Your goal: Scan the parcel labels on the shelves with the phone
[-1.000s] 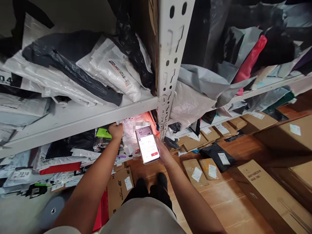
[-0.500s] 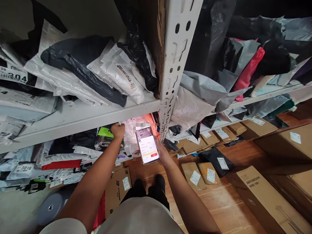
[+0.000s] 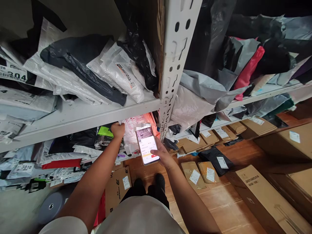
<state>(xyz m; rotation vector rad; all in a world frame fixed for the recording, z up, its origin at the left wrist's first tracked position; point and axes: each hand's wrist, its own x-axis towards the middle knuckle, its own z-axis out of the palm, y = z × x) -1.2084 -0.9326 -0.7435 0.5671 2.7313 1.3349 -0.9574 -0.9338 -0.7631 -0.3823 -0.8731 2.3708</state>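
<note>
My right hand (image 3: 162, 154) is closed around a lit phone (image 3: 148, 148), its thumb lying over the lower right of the screen near a red button. The upper part of that screen shows a label with a barcode, and white form text fills the rest. With its fingers closed, my left hand (image 3: 118, 130) grips the left edge of a white and pink plastic parcel bag (image 3: 131, 131) on the lower shelf. The phone covers the right part of this bag. Behind it lies an orange-pink package (image 3: 154, 121).
A white perforated post (image 3: 174, 65) rises between two shelf bays. The upper left shelf (image 3: 97, 118) overhangs my hands and carries several mailer bags. Cartons stand on the wooden floor at right, including a long box (image 3: 265, 201). A grey roll (image 3: 51, 205) is at lower left.
My right thumb has moved from the phone's side onto the lower right of its screen. My left hand keeps its hold on the parcel bag.
</note>
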